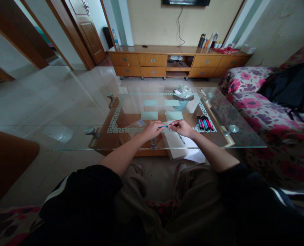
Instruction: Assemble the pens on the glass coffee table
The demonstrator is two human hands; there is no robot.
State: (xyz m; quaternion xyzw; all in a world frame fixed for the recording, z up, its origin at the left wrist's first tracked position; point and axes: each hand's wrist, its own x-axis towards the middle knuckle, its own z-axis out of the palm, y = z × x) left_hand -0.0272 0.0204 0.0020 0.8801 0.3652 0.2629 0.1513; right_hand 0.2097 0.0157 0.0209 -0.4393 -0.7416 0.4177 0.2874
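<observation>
A slim blue pen (163,126) with a dark end is held level above the glass table (131,141). My left hand (152,129) is closed around its blue part. The fingertips of my right hand (180,127) pinch its dark end. To the right of my right hand, a row of pens (205,123) in blue, pink-red and black lies on the glass. Below my hands there is a white box (172,145) with white paper (196,156) beside it, seen partly through the glass. A thin dark pen-like piece (182,139) shows near my right wrist.
A clear plastic wrapper (133,127) lies left of my hands. Beyond the table's middle, a lined waste basket (182,102) shows through or past the glass. A wooden TV cabinet (153,60) stands along the wall. A flowered sofa (254,102) with a black bag (292,87) is at right.
</observation>
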